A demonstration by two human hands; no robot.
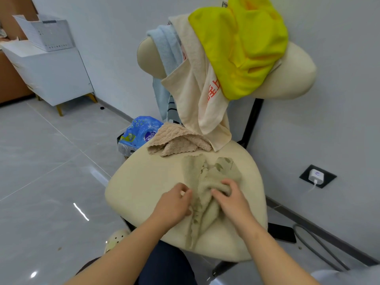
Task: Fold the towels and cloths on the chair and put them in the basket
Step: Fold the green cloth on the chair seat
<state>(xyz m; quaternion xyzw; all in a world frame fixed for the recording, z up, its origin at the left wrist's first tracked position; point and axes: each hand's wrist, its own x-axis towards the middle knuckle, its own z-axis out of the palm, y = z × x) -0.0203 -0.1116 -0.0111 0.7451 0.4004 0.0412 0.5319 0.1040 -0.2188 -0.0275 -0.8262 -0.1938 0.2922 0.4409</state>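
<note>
Olive cloth (pixel 205 171) on chair seat (pixel 144 182) is being pinched by left grip (pixel 174 202) and right grip (pixel 232 200), probably needing flattening before folding.

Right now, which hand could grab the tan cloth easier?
Probably left: the left hand is nearer the tan cloth; the right hand grips the green cloth farther to the side.

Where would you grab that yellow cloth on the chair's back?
Probably pinch the hanging lower corner of the yellow cloth from the front, below: it dangles free over the cream towel, while the rest is bunched on the chair back.
</note>
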